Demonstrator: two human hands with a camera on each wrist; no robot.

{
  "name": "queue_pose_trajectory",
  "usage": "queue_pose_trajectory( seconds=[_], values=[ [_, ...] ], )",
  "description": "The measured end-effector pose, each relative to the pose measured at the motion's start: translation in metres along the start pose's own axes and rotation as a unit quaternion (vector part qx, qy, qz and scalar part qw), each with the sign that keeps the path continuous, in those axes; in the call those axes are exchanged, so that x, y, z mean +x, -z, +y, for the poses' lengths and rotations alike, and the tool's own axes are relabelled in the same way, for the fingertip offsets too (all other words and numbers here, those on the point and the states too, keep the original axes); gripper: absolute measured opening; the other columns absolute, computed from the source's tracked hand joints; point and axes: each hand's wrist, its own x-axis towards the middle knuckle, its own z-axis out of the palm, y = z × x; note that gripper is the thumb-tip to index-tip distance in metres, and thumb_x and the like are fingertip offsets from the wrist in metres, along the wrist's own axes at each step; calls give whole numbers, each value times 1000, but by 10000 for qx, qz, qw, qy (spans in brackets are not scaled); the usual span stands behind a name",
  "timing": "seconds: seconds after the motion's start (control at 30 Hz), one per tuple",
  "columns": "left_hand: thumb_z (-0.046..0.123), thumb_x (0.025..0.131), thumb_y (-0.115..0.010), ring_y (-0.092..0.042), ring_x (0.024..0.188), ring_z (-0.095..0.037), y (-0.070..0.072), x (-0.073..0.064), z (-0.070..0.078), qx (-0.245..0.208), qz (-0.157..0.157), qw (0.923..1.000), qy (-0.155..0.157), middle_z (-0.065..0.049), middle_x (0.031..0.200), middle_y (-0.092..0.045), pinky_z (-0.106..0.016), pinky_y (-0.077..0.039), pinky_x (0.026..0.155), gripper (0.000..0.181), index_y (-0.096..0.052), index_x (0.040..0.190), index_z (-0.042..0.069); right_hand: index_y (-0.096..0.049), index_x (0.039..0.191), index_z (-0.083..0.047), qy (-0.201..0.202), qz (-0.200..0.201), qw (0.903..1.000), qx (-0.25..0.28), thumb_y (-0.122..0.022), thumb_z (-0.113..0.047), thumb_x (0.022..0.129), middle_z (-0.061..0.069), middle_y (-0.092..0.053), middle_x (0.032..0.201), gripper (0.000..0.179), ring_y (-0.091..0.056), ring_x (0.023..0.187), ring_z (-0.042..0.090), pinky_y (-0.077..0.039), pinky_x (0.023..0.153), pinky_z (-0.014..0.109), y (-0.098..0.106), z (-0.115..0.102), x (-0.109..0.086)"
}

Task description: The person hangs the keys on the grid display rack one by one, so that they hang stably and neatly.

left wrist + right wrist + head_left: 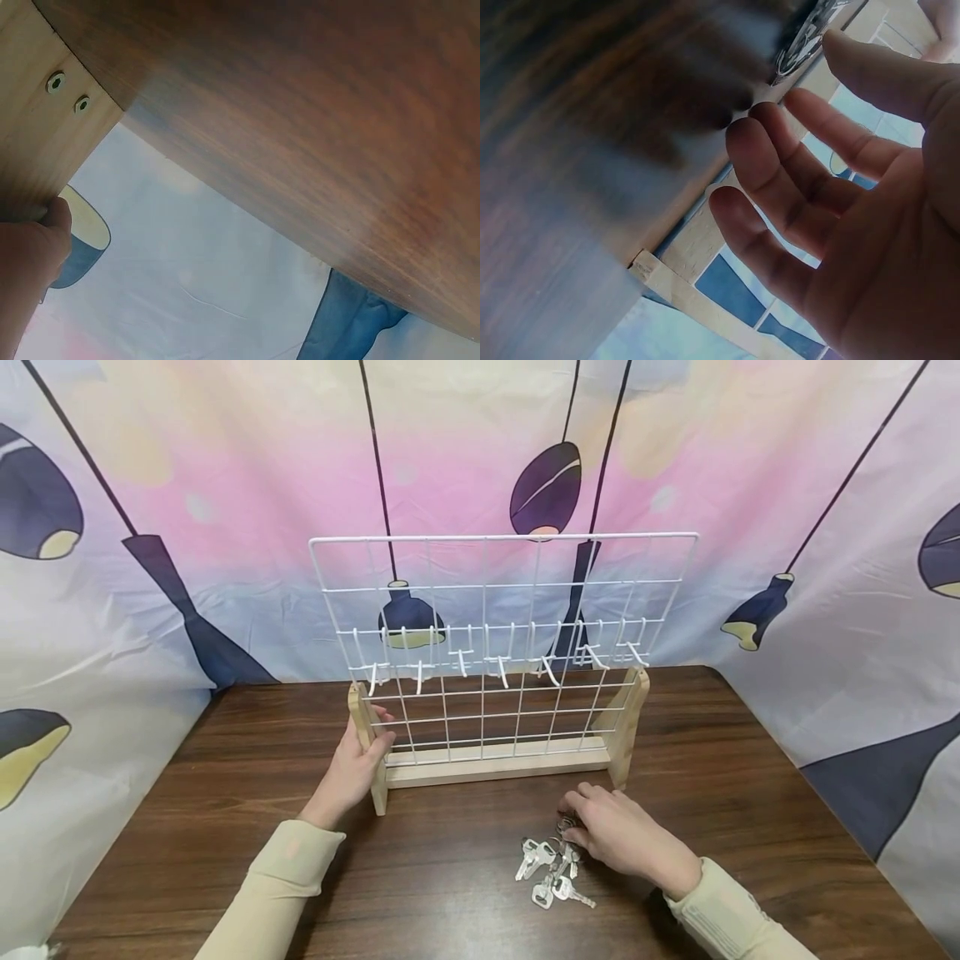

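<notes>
A white wire grid rack (483,693) stands upright on wooden legs, with several white hooks (502,670) along its middle. My left hand (358,768) grips its left wooden side panel (363,718), thumb at the front and fingers behind. In the left wrist view that wooden panel (37,127) shows two bolt heads, with part of the hand (30,255) at its edge. A bunch of silver keys (551,868) lies on the table before the rack. Over its ring end reaches my right hand (618,831). In the right wrist view its thumb and bent fingers stand apart beside the keys (806,41).
The dark brown wooden table (450,910) extends under everything. A patterned cloth (247,468) hangs behind and along both sides. A small white thing (30,952) shows at the lower left corner.
</notes>
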Motion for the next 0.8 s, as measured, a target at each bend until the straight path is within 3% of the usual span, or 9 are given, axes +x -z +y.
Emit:
queue_pose_trajectory(
  seconds=[0.3, 0.37, 0.5, 0.6, 0.8],
  values=[
    [9, 98, -52, -54, 101, -28, -1, -1, 2, -1, -4, 10000, -46, -19, 123, -53, -42, -43, 87, 33, -39, 128, 4, -67, 95, -20, 93, 5, 10000, 33, -74, -24, 84, -8, -53, 88, 14, -57, 84, 13, -45, 69, 38, 0, -1, 0],
    [7, 98, -51, -54, 101, -28, 0, -4, 12, 14, -38, 10000, -5, -20, 123, -53, -42, -42, 87, 33, -38, 128, 2, -67, 96, -18, 73, 3, 10000, 19, -75, -23, 84, -7, -54, 88, 14, -57, 84, 13, -45, 70, 39, 0, -1, 0],
    [4, 97, -50, -53, 100, -28, 0, -4, 12, -18, -38, 10000, -1, -20, 123, -52, -40, -42, 86, 33, -38, 128, 1, -68, 97, -15, 62, 31, 10000, -9, -75, -21, 84, -5, -55, 89, 16, -58, 84, 14, -46, 69, 39, 0, 0, 1],
    [1, 95, -49, -53, 100, -30, -1, -1, 1, -87, -3, 10000, -29, -20, 124, -52, -38, -41, 87, 34, -38, 128, 2, -67, 97, -14, 87, 52, 9999, 7, -74, -21, 85, -6, -55, 88, 16, -58, 82, 14, -46, 68, 38, -1, 1, 1],
    [-2, 94, -47, -52, 107, -36, -2, 0, 0, -143, 7, 9999, -31, -22, 126, -51, -36, -40, 89, 37, -38, 129, 3, -65, 93, -15, 106, -8, 9993, 355, -74, -22, 85, -7, -54, 87, 14, -54, 77, 9, -46, 67, 37, 0, 6, 3]
  ],
)
